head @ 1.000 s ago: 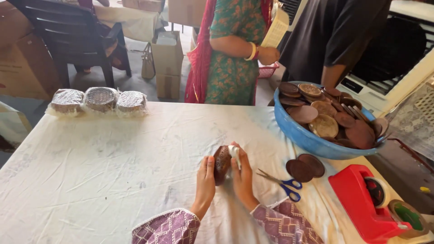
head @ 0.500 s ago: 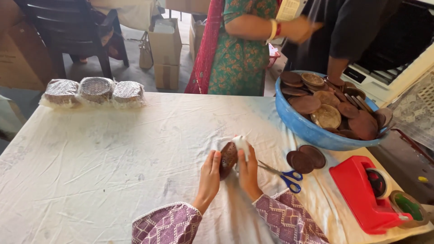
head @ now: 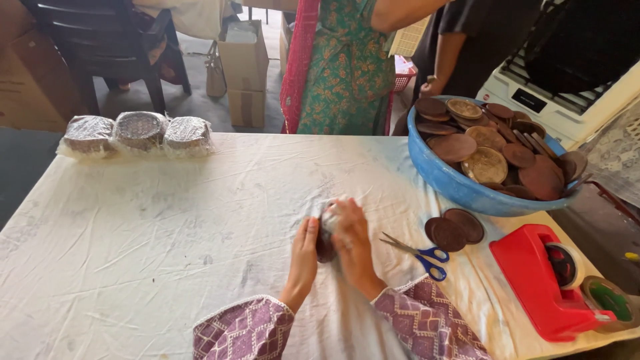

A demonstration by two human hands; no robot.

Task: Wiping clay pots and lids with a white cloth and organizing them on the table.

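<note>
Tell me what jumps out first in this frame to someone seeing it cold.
Probably the big blue basin at the table's far right, heaped with brown discs, and the red tape dispenser at the near right edge. At centre, the left hand and right hand press together around a stack of discs in clear wrap. Three wrapped stacks sit at the far left edge.

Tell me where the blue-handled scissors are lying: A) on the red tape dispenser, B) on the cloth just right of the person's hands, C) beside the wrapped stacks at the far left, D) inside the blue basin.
B: the scissors lie flat on the white cloth, just right of the right hand, short of the basin.
</note>
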